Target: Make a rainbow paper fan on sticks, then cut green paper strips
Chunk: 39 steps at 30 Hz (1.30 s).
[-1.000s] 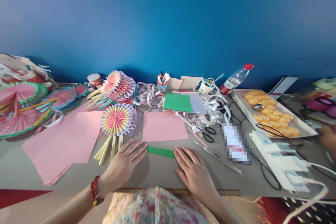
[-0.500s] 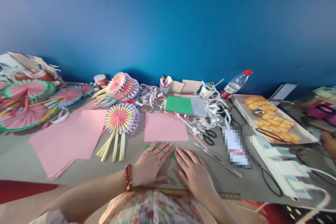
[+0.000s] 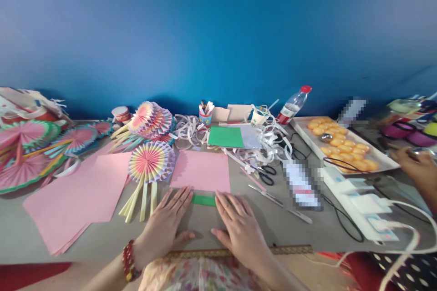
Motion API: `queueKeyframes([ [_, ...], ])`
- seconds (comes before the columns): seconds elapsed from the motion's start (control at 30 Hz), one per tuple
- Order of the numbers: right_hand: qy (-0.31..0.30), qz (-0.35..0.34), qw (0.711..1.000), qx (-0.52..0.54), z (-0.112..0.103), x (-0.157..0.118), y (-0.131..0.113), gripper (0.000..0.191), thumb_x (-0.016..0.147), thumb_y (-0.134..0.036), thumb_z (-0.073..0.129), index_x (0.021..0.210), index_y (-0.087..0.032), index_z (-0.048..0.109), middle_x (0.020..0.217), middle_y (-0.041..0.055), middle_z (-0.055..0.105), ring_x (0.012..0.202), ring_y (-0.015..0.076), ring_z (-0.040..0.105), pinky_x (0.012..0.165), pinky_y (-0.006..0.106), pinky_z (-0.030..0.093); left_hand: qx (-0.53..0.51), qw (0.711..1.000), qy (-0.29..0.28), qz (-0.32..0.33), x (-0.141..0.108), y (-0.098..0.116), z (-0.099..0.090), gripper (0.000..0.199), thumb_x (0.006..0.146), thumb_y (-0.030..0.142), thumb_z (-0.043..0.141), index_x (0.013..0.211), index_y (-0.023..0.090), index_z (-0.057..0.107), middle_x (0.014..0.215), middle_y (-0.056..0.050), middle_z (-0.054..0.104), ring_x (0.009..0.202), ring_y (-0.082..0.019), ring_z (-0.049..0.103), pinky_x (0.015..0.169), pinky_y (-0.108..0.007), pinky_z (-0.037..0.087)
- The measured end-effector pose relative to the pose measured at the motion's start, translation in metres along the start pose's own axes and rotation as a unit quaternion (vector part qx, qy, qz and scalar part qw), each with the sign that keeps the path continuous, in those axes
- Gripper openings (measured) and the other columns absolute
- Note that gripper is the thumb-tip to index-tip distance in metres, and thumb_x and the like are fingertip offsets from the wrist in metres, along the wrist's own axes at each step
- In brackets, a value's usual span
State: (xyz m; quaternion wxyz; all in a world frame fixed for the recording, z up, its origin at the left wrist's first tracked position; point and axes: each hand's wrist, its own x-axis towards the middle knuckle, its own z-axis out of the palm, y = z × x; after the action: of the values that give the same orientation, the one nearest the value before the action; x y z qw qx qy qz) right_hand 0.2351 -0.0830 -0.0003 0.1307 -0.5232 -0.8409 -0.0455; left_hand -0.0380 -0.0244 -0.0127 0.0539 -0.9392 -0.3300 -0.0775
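A narrow green paper strip (image 3: 204, 200) lies flat on the grey table, just in front of a pink sheet (image 3: 200, 170). My left hand (image 3: 167, 220), with a red bead bracelet at the wrist, lies flat with its fingertips on the strip's left end. My right hand (image 3: 239, 225) lies flat with its fingers over the right end. Both hands have outstretched fingers, and the strip's middle shows between them. To the right of my right hand are a craft knife (image 3: 265, 194) and black-handled scissors (image 3: 266, 175).
Folded paper fans (image 3: 149, 163) and pink sheets (image 3: 80, 191) lie at the left. Green paper (image 3: 225, 137) and paper scraps sit behind. A bottle (image 3: 294, 105), a tray (image 3: 387, 163) of yellow pieces and a power strip (image 3: 360, 211) stand right. Another person's hand (image 3: 414, 168) is far right.
My hands have moved apart, uncovering the middle of the green strip. The other person's hand has come further into view at the right. The camera view has shifted slightly.
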Motion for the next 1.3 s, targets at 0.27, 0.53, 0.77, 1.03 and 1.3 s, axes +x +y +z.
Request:
queueKeyframes([
  [0.27, 0.055, 0.086, 0.995, -0.018, -0.007, -0.040, 0.038, 0.029, 0.098, -0.029, 0.046, 0.118, -0.026, 0.066, 0.132, 0.0067, 0.063, 0.113, 0.0277, 0.060, 0.093, 0.045, 0.048, 0.022, 1.000, 0.018, 0.005, 0.000, 0.001, 0.000, 0.085, 0.092, 0.069, 0.037, 0.156, 0.015, 0.019, 0.156, -0.011, 0.037, 0.140, -0.026, 0.036, 0.119, -0.040, 0.015],
  [0.53, 0.020, 0.063, 0.995, 0.072, 0.000, 0.025, 0.012, 0.028, 0.090, -0.015, 0.055, 0.116, -0.022, 0.061, 0.104, 0.0083, 0.069, 0.094, 0.0238, 0.065, 0.080, 0.036, 0.053, 0.025, 0.999, 0.020, -0.014, -0.001, 0.005, -0.001, 0.087, 0.090, 0.070, 0.040, 0.156, 0.017, 0.019, 0.156, -0.011, 0.036, 0.142, -0.029, 0.034, 0.119, -0.044, 0.015],
  [0.77, -0.044, 0.097, 0.975, 0.197, 0.002, 0.026, 0.021, 0.020, 0.075, -0.005, 0.058, 0.085, -0.022, 0.058, 0.090, 0.0025, 0.064, 0.085, 0.0209, 0.062, 0.071, 0.029, 0.046, -0.055, 0.993, 0.031, -0.098, -0.005, 0.009, 0.002, 0.079, 0.094, 0.053, 0.051, 0.156, 0.017, 0.018, 0.157, -0.014, 0.033, 0.144, -0.031, 0.033, 0.116, -0.047, 0.030],
  [1.03, -0.033, 0.231, 0.831, 0.504, -0.002, 0.027, 0.015, 0.016, 0.083, -0.034, 0.061, 0.077, -0.020, 0.055, 0.067, -0.0033, 0.053, 0.064, 0.0139, 0.051, 0.061, 0.023, 0.039, -0.632, 0.719, 0.167, -0.236, 0.041, 0.018, -0.019, 0.045, 0.088, 0.046, 0.065, 0.124, 0.020, 0.059, 0.121, -0.012, 0.066, 0.105, -0.024, 0.065, 0.085, -0.031, 0.055],
  [1.3, 0.057, 0.152, 0.859, 0.486, -0.021, 0.025, 0.005, 0.005, 0.086, -0.018, 0.058, 0.081, -0.020, 0.059, 0.076, -0.0001, 0.060, 0.071, 0.0153, 0.057, 0.067, 0.024, 0.044, -0.759, 0.605, 0.153, -0.185, 0.064, 0.025, -0.040, 0.015, 0.088, 0.031, 0.069, 0.086, 0.016, 0.070, 0.074, -0.003, 0.067, 0.058, -0.009, 0.058, 0.059, -0.020, 0.047],
])
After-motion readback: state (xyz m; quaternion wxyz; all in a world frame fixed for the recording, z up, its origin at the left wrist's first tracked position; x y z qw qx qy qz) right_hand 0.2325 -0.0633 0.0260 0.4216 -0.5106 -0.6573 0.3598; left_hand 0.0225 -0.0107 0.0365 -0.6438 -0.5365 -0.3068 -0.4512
